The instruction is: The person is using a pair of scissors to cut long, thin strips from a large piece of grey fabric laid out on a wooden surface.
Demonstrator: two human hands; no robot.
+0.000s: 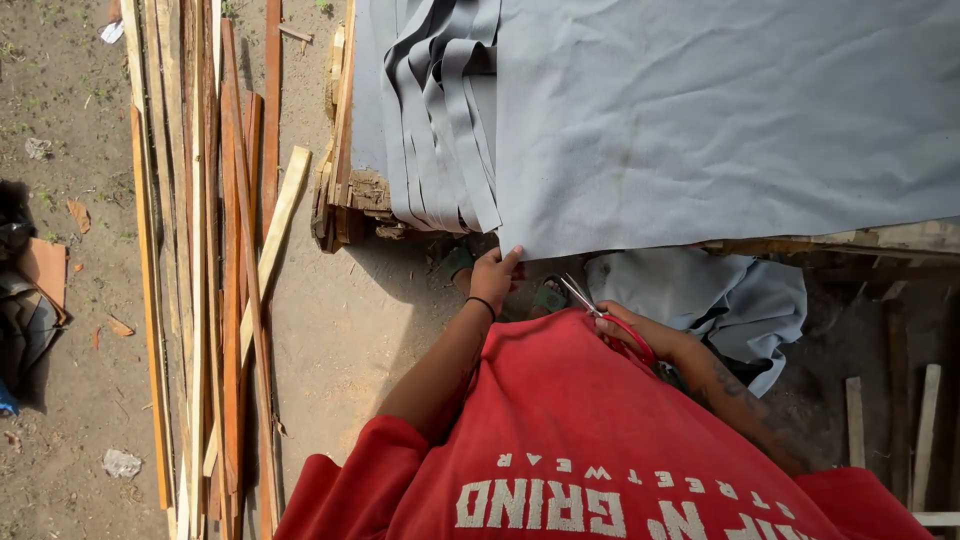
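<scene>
A large grey fabric sheet lies spread over a rough wooden table. My left hand pinches the sheet's near corner at the table edge; a black band circles that wrist. My right hand grips red-handled scissors, their steel blades pointing up-left toward the fabric edge, a little below it. Several cut grey fabric strips hang over the table's left end. My red shirt fills the bottom of the view.
More grey fabric sags below the table edge at right. A stack of long wooden slats lies on the dirt ground at left. The table's worn wooden edge juts left. Short boards stand at far right.
</scene>
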